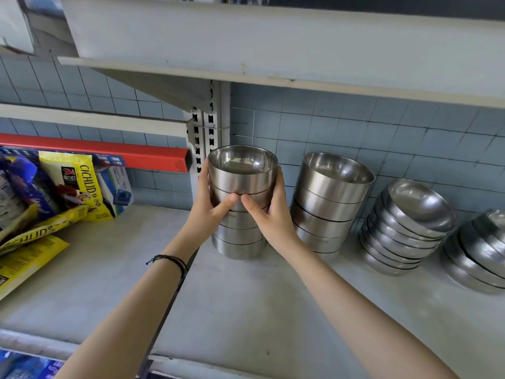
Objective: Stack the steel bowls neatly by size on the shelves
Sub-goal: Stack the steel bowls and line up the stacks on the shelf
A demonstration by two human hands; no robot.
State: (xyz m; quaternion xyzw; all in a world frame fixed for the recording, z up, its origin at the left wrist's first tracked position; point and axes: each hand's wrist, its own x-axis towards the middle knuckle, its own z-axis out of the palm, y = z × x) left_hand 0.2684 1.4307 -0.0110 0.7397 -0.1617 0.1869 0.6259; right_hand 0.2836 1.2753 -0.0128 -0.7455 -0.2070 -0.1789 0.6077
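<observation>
On the grey shelf (246, 310), left hand (210, 203) and right hand (269, 212) clasping a tall stack of straight-sided steel bowls (241, 181), thumbs in front

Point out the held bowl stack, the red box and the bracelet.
held bowl stack (240, 179), head view, outer wall of top bowl
red box (153, 158), head view, long front face
bracelet (172, 259), head view, cord on left wrist

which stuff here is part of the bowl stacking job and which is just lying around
Job: bowl stack held by left hand and right hand; second upright stack; leaning shallow-bowl stack; far-right stack; shelf.
Lying about: yellow cichlid bags; red box; blue-and-white box.
</observation>
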